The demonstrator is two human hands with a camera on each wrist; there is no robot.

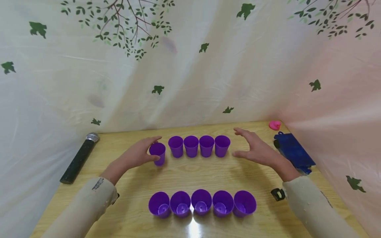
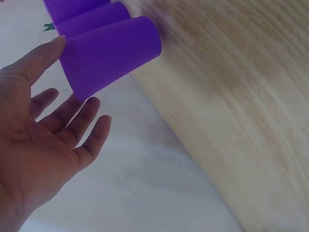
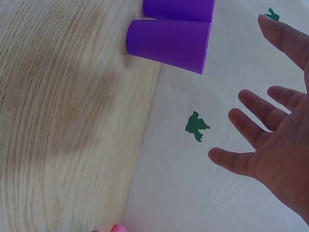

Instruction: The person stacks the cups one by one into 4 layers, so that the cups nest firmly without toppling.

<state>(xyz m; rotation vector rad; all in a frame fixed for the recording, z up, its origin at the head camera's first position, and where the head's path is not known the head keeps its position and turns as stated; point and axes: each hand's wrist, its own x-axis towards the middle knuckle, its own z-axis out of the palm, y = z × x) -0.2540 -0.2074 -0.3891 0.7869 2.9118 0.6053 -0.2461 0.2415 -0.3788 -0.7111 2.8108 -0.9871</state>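
Several purple plastic cups stand upright in two rows on the wooden table. My left hand [image 1: 138,152] curves round the leftmost cup [image 1: 159,155] of the far row, thumb in front of it and fingers at its back. In the left wrist view my thumb tip meets the rim of this cup [image 2: 113,55], with a fingertip at the rim's opposite side. That cup sits nearer to me than its row and apart from it. My right hand [image 1: 259,148], holding nothing, spreads its fingers and thumb beside the rightmost far cup [image 1: 222,147].
Nearer to me runs another row of purple cups [image 1: 201,202], mouths up. A black microphone [image 1: 78,158] lies at the left. Along the right edge are a blue case-like object [image 1: 296,150] and a pink rubber duck [image 1: 275,125]. A leaf-patterned curtain [image 1: 190,72] hangs behind.
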